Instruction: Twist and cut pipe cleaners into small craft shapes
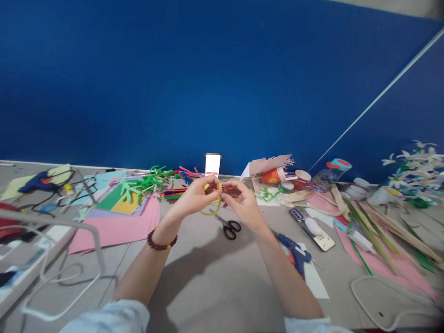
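Left hand (196, 196): thumb and forefinger pinching a yellow pipe cleaner (217, 206), dark red bead bracelet (161, 241) on the wrist.
Right hand (244, 203): fingertips pinched together at the same pipe cleaner, just beside the left hand (grip partly hidden by the fingers).
Pipe cleaner: held up above the desk (204, 282), its loop hanging below the hands.
Below the hands: black-handled scissors (231, 228), lying on the desk.
Right of them: blue hot glue gun (294, 253).
Left of them: pink paper (114, 231), green pipe cleaners (142, 185).
Labels: white card (212, 165), red band, no legible writing; red paper cup (272, 176), print too small to read.
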Demonstrator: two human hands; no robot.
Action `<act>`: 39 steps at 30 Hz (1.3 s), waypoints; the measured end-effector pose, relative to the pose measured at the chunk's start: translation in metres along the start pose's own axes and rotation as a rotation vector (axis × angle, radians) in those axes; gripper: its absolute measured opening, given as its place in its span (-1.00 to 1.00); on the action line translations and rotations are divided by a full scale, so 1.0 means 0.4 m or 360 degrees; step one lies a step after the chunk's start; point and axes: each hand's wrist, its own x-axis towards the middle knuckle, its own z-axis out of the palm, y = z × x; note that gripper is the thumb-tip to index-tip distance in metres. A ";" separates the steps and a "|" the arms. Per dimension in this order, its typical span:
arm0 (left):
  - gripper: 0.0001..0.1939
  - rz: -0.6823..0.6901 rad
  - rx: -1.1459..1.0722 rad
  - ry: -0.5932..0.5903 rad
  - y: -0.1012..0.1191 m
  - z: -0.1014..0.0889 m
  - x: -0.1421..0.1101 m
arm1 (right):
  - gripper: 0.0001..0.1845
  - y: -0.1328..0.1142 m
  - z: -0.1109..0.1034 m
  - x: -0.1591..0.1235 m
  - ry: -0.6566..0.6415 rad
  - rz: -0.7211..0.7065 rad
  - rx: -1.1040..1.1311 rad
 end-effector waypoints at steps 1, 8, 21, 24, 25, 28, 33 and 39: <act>-0.94 -0.0013 -0.0067 0.0002 -0.002 0.006 0.002 | -0.70 0.000 -0.003 0.000 -0.0017 -0.0017 -0.0017; -0.90 -0.0166 -0.0441 -0.0148 -0.010 0.018 0.013 | -0.59 0.004 -0.025 0.005 -0.0058 -0.0236 -0.0359; -0.67 -0.0529 -0.1016 -0.0511 -0.042 0.006 0.036 | -0.72 0.028 -0.033 0.018 0.0109 -0.0227 -0.0275; -0.73 -0.0493 -0.1054 -0.0434 -0.047 0.003 0.037 | -0.76 0.025 -0.034 0.020 0.0174 -0.0288 -0.0492; -0.77 -0.0473 -0.1054 -0.0386 -0.048 0.004 0.037 | -0.77 0.025 -0.033 0.021 0.0193 -0.0295 -0.0531; -0.88 -0.0400 -0.1012 -0.0224 -0.048 0.011 0.034 | -0.78 0.029 -0.030 0.021 0.0187 -0.0222 -0.0454; -0.86 -0.0320 -0.0874 -0.0051 -0.037 0.029 0.024 | -0.74 0.031 -0.013 0.014 0.0062 -0.0045 -0.0118; -0.69 -0.0180 -0.0671 0.0060 -0.023 0.024 0.000 | -0.54 0.011 0.008 -0.003 0.0037 -0.0123 -0.0088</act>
